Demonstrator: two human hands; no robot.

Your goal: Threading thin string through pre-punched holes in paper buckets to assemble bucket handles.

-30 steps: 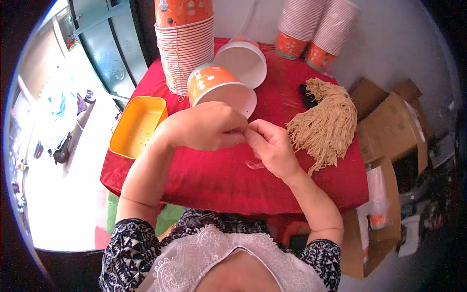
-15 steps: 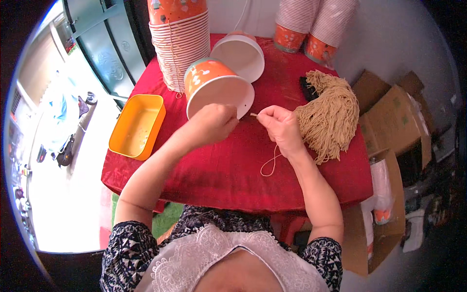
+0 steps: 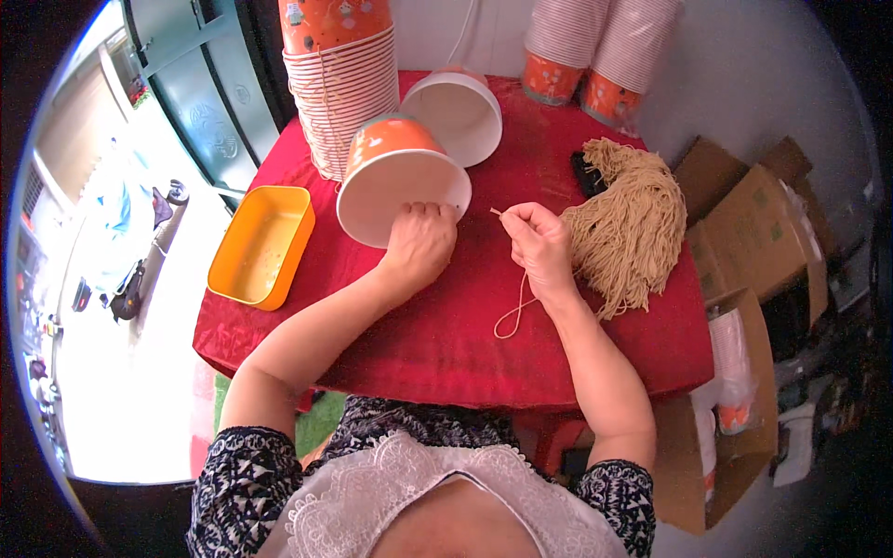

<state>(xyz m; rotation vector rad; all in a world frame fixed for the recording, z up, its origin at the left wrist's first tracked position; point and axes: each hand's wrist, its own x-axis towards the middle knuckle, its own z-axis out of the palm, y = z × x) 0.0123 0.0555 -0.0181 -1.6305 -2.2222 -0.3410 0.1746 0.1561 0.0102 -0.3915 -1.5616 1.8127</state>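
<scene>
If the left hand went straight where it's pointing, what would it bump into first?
Probably the white inside of the nearer tipped bucket: the left hand points into its open mouth. I can't tell if they're touching yet.

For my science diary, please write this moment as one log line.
left hand: at mouth of tipped tub; right hand: pinching cord; yellow box: on left; yarn bundle: on right

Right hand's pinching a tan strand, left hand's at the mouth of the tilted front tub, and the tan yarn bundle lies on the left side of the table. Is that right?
Not quite: the tan yarn bundle lies on the right side of the table, as the head view shows. The right hand with its tan strand and the left hand at the tilted front tub are as you say.
</scene>
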